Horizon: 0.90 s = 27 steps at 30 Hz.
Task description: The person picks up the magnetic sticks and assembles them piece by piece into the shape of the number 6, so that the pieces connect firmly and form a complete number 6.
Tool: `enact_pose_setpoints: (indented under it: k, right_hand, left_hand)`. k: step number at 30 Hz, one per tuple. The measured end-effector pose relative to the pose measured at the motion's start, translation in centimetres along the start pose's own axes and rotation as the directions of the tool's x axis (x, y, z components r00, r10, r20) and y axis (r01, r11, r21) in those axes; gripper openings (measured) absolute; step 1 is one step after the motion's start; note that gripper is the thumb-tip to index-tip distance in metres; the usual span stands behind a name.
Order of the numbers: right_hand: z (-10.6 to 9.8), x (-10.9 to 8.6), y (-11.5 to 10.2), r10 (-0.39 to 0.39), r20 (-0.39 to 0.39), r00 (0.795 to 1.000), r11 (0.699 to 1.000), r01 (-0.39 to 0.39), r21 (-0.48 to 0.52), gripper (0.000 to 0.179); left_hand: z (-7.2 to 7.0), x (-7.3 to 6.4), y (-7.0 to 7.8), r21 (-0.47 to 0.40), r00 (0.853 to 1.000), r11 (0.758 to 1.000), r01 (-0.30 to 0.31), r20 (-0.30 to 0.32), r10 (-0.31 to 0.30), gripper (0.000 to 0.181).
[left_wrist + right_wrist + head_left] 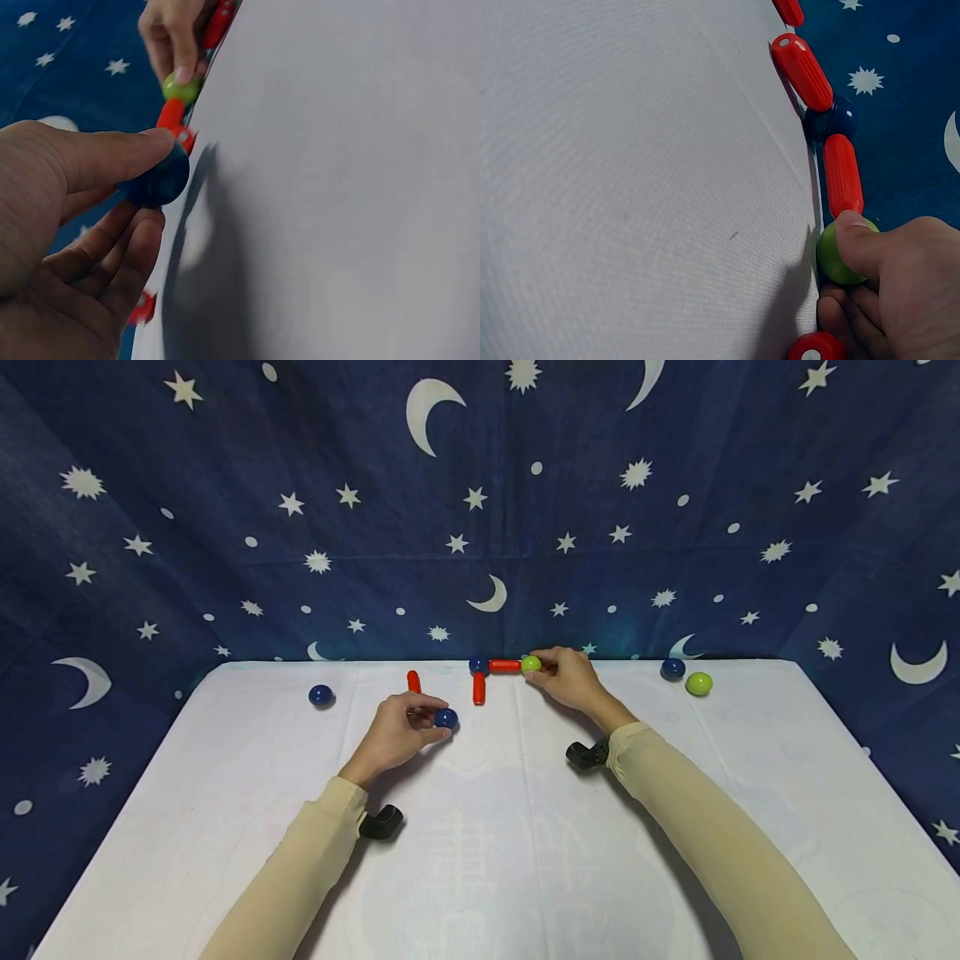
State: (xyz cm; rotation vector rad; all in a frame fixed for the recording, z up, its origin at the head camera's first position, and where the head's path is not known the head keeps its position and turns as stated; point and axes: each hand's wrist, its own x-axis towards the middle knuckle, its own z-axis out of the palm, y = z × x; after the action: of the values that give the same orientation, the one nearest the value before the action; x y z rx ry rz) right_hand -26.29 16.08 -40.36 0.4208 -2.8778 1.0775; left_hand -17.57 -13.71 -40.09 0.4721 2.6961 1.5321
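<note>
My left hand [401, 731] pinches a dark blue ball [446, 718] between thumb and fingers, held just over the table. Behind those fingers a loose red rod [414, 681] shows in part. With thumb and fingers, my right hand [573, 681] holds a lime green ball [531, 664] near the table's back edge. A red rod [844, 174] runs from this green ball to another blue ball [478, 666]. From that blue ball a second red rod [479, 688] points toward me. Beside my right fingers lies one more red rod [816, 348], hidden in the head view.
On the white table [480, 843], a blue ball [321, 696] lies at left. Another blue ball [672, 669] and a green ball [699, 684] lie at back right. A dark blue curtain [360, 527] with moons and stars hangs behind the back edge.
</note>
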Motion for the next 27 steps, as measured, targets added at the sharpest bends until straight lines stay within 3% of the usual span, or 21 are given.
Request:
enact_pose_setpoints:
  k: [6, 12, 19, 27]
  right_hand:
    - [0.1, 0.0, 0.3, -0.005, 0.0, 1.0, 1.0, 0.005, -0.006, 0.044]
    - [0.1, 0.1, 0.3, -0.006, -0.002, 1.0, 1.0, 0.006, -0.004, 0.044]
    - [0.0, 0.1, 0.2, -0.001, -0.003, 1.0, 1.0, 0.001, -0.007, 0.043]
    - [0.1, 0.0, 0.0, 0.006, -0.006, 1.0, 1.0, -0.006, -0.007, 0.042]
  left_hand:
    - [2.1, 1.3, 0.5, -0.019, 1.0, 1.0, -0.019, 0.017, 0.019, 0.035]
    - [3.2, 2.3, 0.7, -0.031, 1.0, 1.0, -0.001, 0.018, 0.002, 0.034]
    - [3.8, 2.9, 0.8, -0.046, 1.0, 0.999, 0.01, 0.009, -0.01, 0.036]
    - [3.7, 3.2, 0.9, -0.085, 0.997, 0.994, 0.063, 0.042, -0.059, 0.038]
